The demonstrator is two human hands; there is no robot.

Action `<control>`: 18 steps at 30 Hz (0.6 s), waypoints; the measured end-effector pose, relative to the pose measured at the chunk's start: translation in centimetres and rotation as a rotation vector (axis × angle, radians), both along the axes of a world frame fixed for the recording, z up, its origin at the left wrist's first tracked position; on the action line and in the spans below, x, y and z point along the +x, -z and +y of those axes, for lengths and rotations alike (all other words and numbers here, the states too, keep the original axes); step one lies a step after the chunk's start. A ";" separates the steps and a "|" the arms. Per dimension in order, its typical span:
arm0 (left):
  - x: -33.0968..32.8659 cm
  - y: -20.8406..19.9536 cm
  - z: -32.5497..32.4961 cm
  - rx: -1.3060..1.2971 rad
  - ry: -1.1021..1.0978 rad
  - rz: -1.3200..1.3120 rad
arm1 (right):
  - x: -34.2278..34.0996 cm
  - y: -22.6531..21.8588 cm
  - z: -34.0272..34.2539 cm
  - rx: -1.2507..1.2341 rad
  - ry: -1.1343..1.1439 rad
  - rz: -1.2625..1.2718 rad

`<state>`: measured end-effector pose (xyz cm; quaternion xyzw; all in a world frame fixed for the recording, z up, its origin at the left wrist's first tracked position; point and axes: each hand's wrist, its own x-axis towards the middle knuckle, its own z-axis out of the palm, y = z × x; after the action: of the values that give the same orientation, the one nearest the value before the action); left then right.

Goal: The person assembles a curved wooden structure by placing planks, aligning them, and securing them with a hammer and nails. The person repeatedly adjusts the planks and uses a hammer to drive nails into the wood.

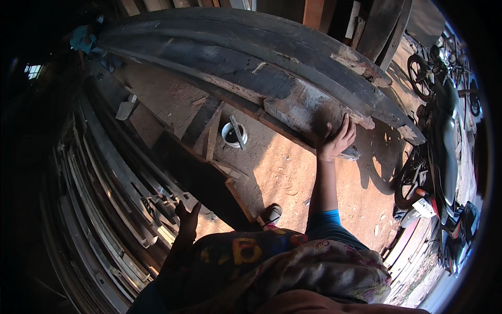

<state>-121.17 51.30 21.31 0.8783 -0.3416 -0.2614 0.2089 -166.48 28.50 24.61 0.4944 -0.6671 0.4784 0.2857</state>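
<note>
A long, dark, weathered wooden plank [230, 68] runs from the far left toward the right, with a pale worn patch near its close end. At that end is my right hand [339, 137], its fingers bent over the edge and its thumb on the wood. My left hand [188, 214] is in shadow at the lower left, with thumb and fingers spread and nothing visible in it. It hovers near the ends of stacked wooden beams [104, 193]; whether it touches one is hard to see.
Another heavy plank [314, 49] lies just beyond. A white bucket [225, 137] with a stick across it stands on the dirt floor beside a wooden frame [209, 138]. Motorcycles [444, 136] are parked at the right. A person in a teal shirt [81, 39] is at the far left.
</note>
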 end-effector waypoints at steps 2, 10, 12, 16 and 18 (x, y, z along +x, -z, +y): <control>1.0 -0.1 -0.1 0.046 0.092 0.112 | -0.3 -0.3 -1.0 0.043 0.047 0.022; 0.6 -0.6 -0.9 -0.028 0.060 0.280 | -4.5 1.1 -4.1 0.164 -0.033 -0.051; 2.1 1.4 -0.8 -0.050 0.093 0.242 | -3.2 -0.4 -2.8 0.253 -0.100 -0.051; 2.9 1.9 1.0 -0.138 -0.036 0.274 | 0.1 -3.2 5.5 0.324 -0.243 0.030; 4.1 2.5 2.2 -0.138 -0.079 0.356 | 2.1 -4.1 10.4 0.374 -0.326 0.111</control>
<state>-117.08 53.47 18.84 0.8146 -0.2814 -0.3801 0.3357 -164.41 38.89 28.69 0.6653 -0.6386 0.3586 0.1447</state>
